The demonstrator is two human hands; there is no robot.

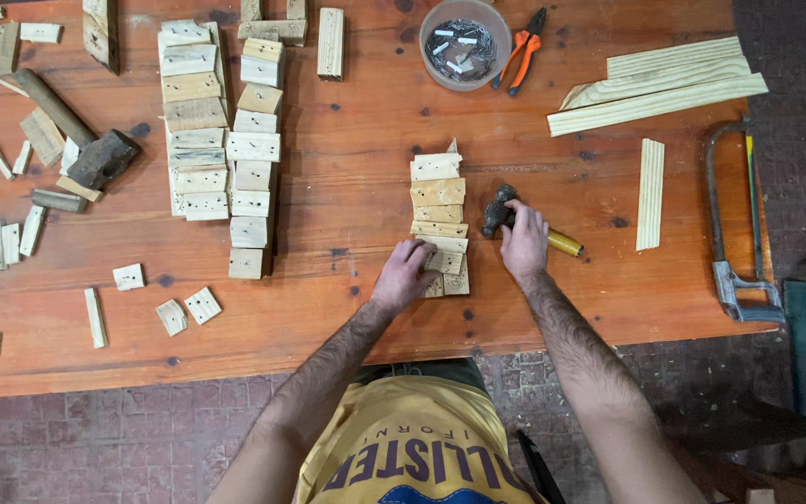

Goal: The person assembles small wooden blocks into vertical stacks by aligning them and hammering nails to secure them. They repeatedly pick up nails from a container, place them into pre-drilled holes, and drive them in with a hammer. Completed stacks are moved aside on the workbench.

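Wood blocks lie in a short overlapping row near the middle of the reddish wooden table, running away from the person toward the far edge. The left hand rests on the near end of that row, fingers curled down over the closest block and pressing it flat. The right hand lies just beside the row on its right, closed around the handle of a small hammer; the dark head sticks out past the fingers toward the blocks, and the yellow end of the handle shows beyond the wrist.

To the left, well apart, two longer rows of similar blocks lie side by side. Farther left sit a heavy mallet and scattered offcuts. At the far edge stands a round tub of nails with orange-handled pliers just beside it. Long wooden slats lie at the right, and a hacksaw lies along the right edge.
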